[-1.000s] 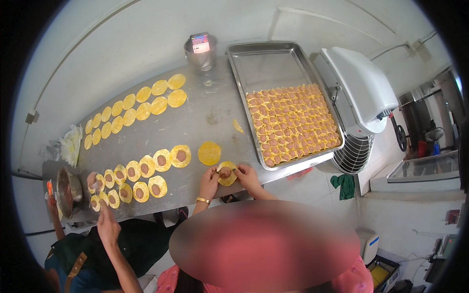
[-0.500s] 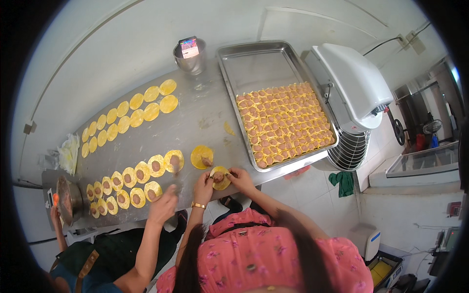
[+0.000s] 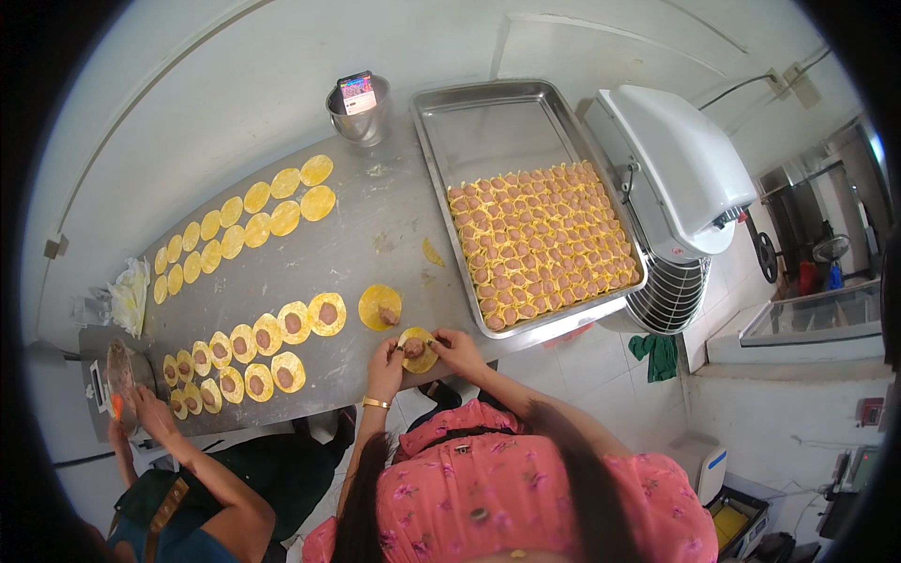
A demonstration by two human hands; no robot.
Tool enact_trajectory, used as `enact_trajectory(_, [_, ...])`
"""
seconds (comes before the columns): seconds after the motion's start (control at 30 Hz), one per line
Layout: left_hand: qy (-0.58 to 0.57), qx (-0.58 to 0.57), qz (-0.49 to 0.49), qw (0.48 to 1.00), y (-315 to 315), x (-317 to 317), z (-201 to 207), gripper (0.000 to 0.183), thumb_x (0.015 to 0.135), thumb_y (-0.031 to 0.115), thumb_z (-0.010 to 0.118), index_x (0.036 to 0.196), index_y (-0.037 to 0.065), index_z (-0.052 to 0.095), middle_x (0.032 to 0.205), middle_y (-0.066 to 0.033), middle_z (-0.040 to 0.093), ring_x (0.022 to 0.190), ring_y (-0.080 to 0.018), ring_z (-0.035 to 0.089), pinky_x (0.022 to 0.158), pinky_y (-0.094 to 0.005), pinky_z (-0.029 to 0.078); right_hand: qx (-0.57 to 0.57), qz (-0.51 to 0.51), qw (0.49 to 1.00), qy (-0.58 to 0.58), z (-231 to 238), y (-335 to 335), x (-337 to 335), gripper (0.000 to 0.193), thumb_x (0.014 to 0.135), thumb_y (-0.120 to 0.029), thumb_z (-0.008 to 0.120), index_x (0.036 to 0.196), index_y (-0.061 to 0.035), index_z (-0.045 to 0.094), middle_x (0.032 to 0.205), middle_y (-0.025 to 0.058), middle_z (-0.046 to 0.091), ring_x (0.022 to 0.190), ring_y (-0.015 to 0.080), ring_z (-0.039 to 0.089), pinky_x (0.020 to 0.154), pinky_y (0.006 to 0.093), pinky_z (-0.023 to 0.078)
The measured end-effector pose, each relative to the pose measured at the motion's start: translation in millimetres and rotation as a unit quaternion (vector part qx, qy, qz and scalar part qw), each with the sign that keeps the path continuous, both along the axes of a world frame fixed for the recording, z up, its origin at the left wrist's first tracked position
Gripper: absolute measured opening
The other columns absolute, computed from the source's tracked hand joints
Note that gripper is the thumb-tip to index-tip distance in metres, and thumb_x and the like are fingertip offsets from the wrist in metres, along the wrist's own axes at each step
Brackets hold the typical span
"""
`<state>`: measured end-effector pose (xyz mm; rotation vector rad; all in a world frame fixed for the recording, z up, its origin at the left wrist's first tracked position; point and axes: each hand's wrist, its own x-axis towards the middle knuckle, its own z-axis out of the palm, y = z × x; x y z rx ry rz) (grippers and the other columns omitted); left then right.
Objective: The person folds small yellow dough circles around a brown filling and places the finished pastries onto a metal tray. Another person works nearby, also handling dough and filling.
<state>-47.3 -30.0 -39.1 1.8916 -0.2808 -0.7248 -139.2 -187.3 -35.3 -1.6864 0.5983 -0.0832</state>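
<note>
Between my two hands is a round yellow dumpling wrapper (image 3: 419, 361) with a lump of brown-pink filling in its middle. My left hand (image 3: 384, 370), with a gold bracelet at the wrist, pinches its left edge. On the opposite edge, the fingers of my right hand (image 3: 456, 355) are closed. Just beyond them on the steel table lies another yellow wrapper (image 3: 378, 302) with a smear of filling near its lower edge. To the right, a large metal tray (image 3: 441, 117) holds many filled dumplings (image 3: 540, 244) in tight rows, its far part bare.
Two rows of filled wrappers (image 3: 293, 324) and two rows of plain ones (image 3: 284, 218) lie leftward. A co-worker's hand (image 3: 150, 413) is at a bowl of filling (image 3: 120, 366). A phone (image 3: 358, 92) rests in a metal bucket (image 3: 361, 127). A white mixer (image 3: 671, 169) stands right of the tray.
The co-worker's hand has moved left from the filled wrappers to the bowl, leaving filling on the end wrapper. My hands stay on the same wrapper, its edges drawn up slightly around the filling.
</note>
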Motion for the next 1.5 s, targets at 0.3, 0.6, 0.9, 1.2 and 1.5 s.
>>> enact_trajectory(0.3, [0.002,0.017,0.0,1.0,3,1,-6,0.021,0.089,0.01,0.049,0.107,0.003,0.057,0.096,-0.0016,0.057,0.082,-0.0085,0.055,0.065,-0.0221,0.048,-0.001,0.017,1.0,0.025,11,-5,2,0.026,0.079,-0.018,0.059,0.098,-0.0001,0.062,0.082,0.0172,0.064,0.071,0.027,0.062,0.067,0.0343,0.047])
enact_trajectory(0.6, [0.063,-0.021,0.017,0.998,5,-3,15,0.023,0.088,0.004,0.045,0.109,0.002,0.056,0.102,-0.0042,0.058,0.09,-0.012,0.058,0.076,-0.0236,0.049,0.02,-0.023,1.0,0.0,2,-8,0,0.024,0.081,-0.009,0.051,0.102,0.0002,0.059,0.089,0.0152,0.064,0.081,0.0218,0.063,0.074,0.0319,0.048])
enact_trajectory(0.9, [0.003,-0.049,0.022,0.999,4,-19,10,0.04,0.078,-0.008,0.055,0.117,0.002,0.056,0.104,-0.0067,0.063,0.092,-0.0142,0.06,0.082,-0.0268,0.048,0.16,-0.013,0.986,-0.055,5,2,-9,0.035,0.077,0.01,0.051,0.112,0.0041,0.054,0.104,0.0092,0.062,0.099,0.0158,0.059,0.086,0.0263,0.046])
enact_trajectory(1.2, [-0.013,-0.101,0.032,0.994,-8,-18,17,0.018,0.075,-0.007,0.061,0.091,0.002,0.06,0.107,-0.0072,0.061,0.09,-0.0127,0.058,0.079,-0.0268,0.049,0.073,-0.022,0.995,-0.068,-7,-7,-3,0.026,0.079,0.006,0.057,0.105,0.0046,0.056,0.094,0.0085,0.063,0.085,0.0136,0.061,0.076,0.0242,0.047])
enact_trajectory(1.5, [0.08,-0.22,0.07,0.97,-13,-24,19,0.024,0.075,-0.008,0.062,0.095,0.001,0.053,0.104,-0.0069,0.06,0.098,-0.0129,0.056,0.086,-0.0264,0.045,0.238,-0.047,0.967,-0.075,23,-3,-14,0.028,0.078,0.003,0.061,0.106,0.0015,0.057,0.098,0.0084,0.062,0.089,0.0149,0.059,0.078,0.0272,0.047])
